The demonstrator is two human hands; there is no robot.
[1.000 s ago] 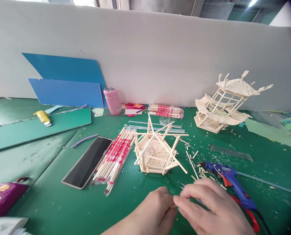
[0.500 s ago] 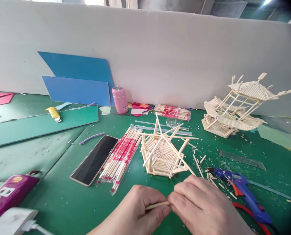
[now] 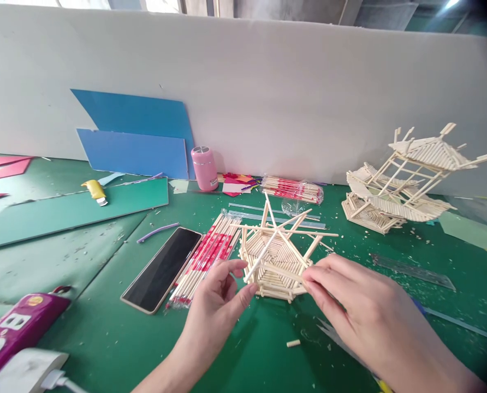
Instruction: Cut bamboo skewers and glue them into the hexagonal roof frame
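Observation:
A many-sided basket-like frame of wooden sticks (image 3: 270,251) stands on the green table, with long sticks crossing above it. My right hand (image 3: 354,305) is at its right front edge, thumb and fingertips pinching the end of a thin wooden stick (image 3: 284,271) that reaches across the frame's near side. At the left front, my left hand (image 3: 221,300) is open, thumb and fingers apart close to the tip of a crossing stick; whether it touches is unclear. A short cut piece of stick (image 3: 293,343) lies on the table. Pointed grey blades (image 3: 342,341) show under my right hand.
Left of the frame lie bagged sticks (image 3: 211,251) and a phone (image 3: 161,270). A taller stick pagoda (image 3: 407,185) stands at the back right. A pink cup (image 3: 205,169) and blue boards (image 3: 132,150) are by the wall. The glue gun is mostly hidden behind my right hand.
My hands were together in front of the frame, holding a stick. They have moved apart and forward to its near edge. My left hand has opened; a short stick piece now shows on the table.

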